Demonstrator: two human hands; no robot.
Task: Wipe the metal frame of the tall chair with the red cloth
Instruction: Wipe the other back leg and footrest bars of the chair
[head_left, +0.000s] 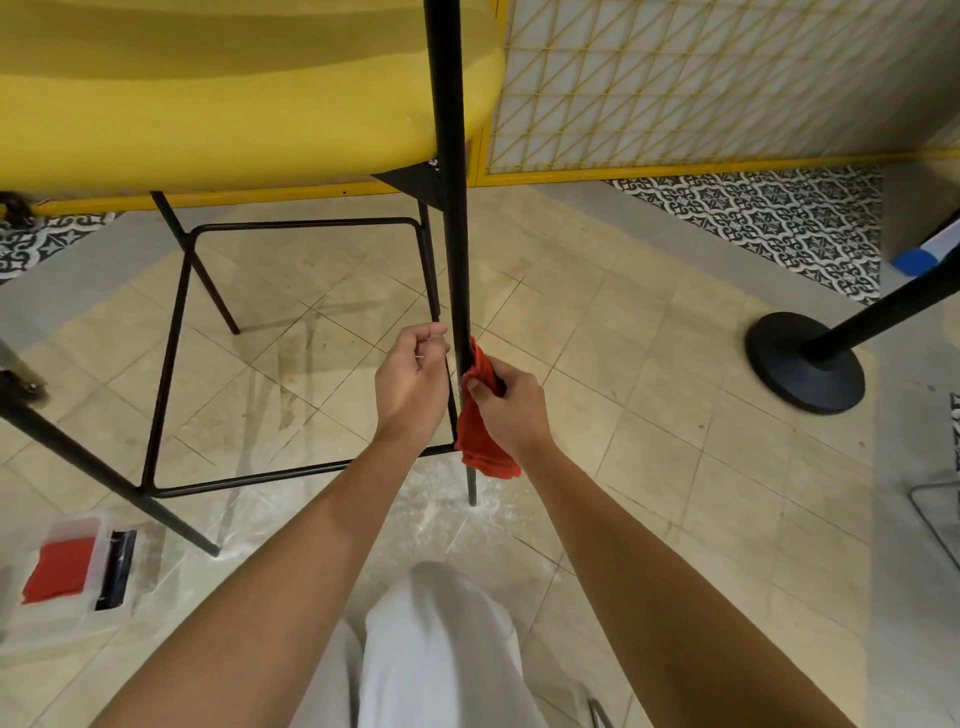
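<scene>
Red cloth (484, 422) sits just right of centre frame, bunched against the near black leg (451, 234) of the tall chair's metal frame, low on the leg and above the beige tiled floor (649, 441). The right hand (511, 405) grips it, fingers and thumb curled tightly round the cloth and pressing it to the leg, with a loose end hanging below the wrist. The left hand (415, 379) is just left of the same leg, fingers curled in toward the palm with nothing visible in them. The yellow seat (208, 78) fills the upper left. A clear plastic box (78, 525) lies at lower left, and a black stanchion base (805, 364) stands at right.
</scene>
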